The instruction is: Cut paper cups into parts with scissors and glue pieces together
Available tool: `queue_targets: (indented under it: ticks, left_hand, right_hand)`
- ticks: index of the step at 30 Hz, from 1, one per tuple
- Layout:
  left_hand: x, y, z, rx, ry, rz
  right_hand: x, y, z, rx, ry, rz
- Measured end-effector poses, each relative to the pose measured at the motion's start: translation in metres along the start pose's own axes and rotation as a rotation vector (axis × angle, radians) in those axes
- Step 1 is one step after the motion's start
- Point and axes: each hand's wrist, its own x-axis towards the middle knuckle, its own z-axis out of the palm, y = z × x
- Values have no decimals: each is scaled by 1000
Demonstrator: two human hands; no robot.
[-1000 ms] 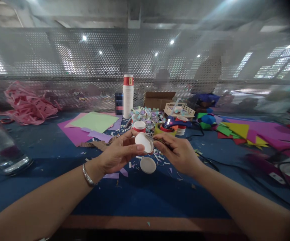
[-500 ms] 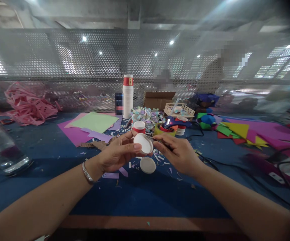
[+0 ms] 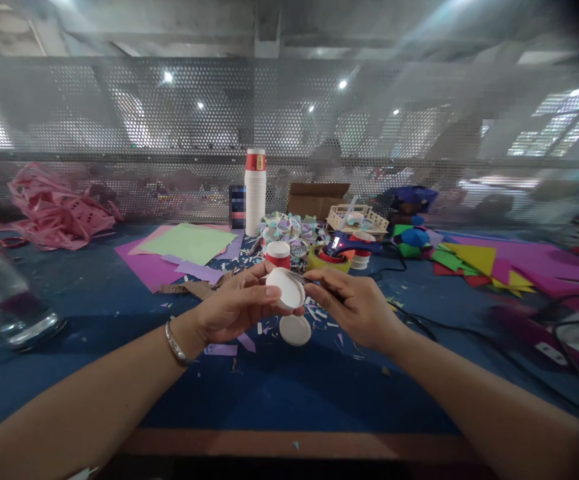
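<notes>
While only the head view shows this moment, it shows both hands raised just above a blue table (image 3: 279, 393) strewn with paper scraps. The left hand (image 3: 229, 308) is curled around a small white cup piece (image 3: 285, 288), thumb on top and fingers beneath, so that its round white face tilts up toward the camera. The right hand (image 3: 357, 308) is closed in a pinch on thin scissors (image 3: 302, 279), whose tip meets the upper right rim of the cup piece; whether the blades are apart or together cannot be told, since they are too slim and blurred. As a judgement, the cutting looks to be in its middle: one finished-looking white disc (image 3: 295, 329) already lies flat on the table just below the hands, and the held piece appears whole along the rim that shows, so most of its trimming seems left to do. Behind the hands stands a short cup with a red band (image 3: 278, 254), and further back a tall stack of white cups (image 3: 256, 192) near a cardboard box (image 3: 318, 198). Green and purple paper sheets (image 3: 184, 250) lie to the left, a glass jar (image 3: 4, 297) at the far left edge.
</notes>
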Motion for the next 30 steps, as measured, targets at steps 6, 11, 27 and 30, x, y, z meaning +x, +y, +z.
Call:
queue_targets:
  ticks: [6, 11, 27, 30]
  left_hand:
    - [1, -2, -2, -23, 7, 6]
    - [1, -2, -3, -35, 8, 5]
    - [0, -1, -3, -50, -22, -8]
    - [-1, -1, -2, -57, -27, -5]
  right_hand:
    - [-2, 0, -1, -11, 1, -9]
    - [0, 1, 0, -9, 0, -7]
    - [-2, 0, -2, -34, -28, 2]
    - [-2, 0, -2, -33, -26, -3]
